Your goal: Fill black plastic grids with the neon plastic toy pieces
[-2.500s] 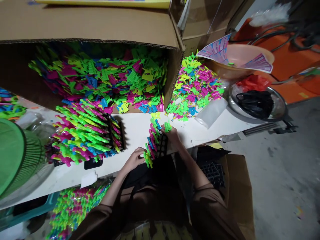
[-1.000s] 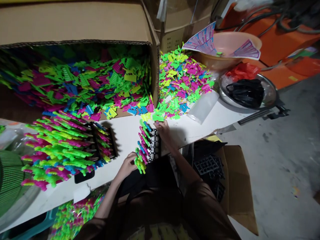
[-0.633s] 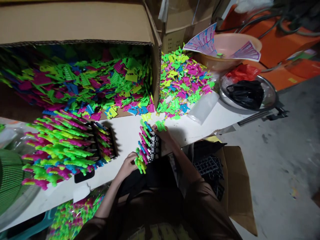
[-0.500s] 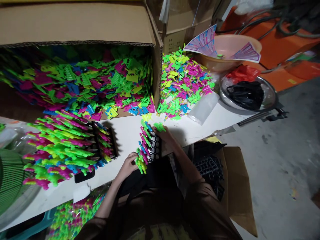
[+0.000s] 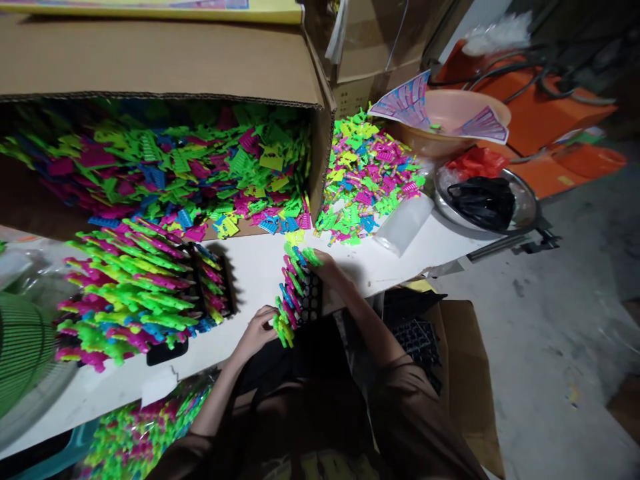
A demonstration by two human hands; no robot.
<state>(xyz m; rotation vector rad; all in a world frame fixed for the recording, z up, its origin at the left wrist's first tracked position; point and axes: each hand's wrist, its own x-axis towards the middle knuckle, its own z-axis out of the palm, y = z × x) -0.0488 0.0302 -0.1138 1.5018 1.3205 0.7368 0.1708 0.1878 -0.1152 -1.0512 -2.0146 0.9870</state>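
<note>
A black tray with rows of round holes [image 5: 311, 293] stands at the table's front edge, before my body. Bright plastic toy pieces [image 5: 291, 287] in green, pink, blue and yellow stand in a slanting row along its left side. My right hand [image 5: 326, 268] is closed on a green plastic toy piece [image 5: 311, 257] at the tray's far end, against the row. At the near left corner, my left hand [image 5: 261, 328] has its fingers curled beside the green and yellow pieces. What lies between those fingers is hidden.
A big cardboard box [image 5: 165, 60] of loose pieces lies open at the back left. More pieces are heaped [image 5: 370, 177] beside it. Filled trays [image 5: 135, 293] stand left, near a green basket [image 5: 23, 353]. A metal bowl [image 5: 527, 213] sits right; black trays [image 5: 415, 340] fill a lower carton.
My right hand has brought the green piece slightly left and down, from above the tray's far end to the row. My left hand keeps its place. The view has shifted slightly.
</note>
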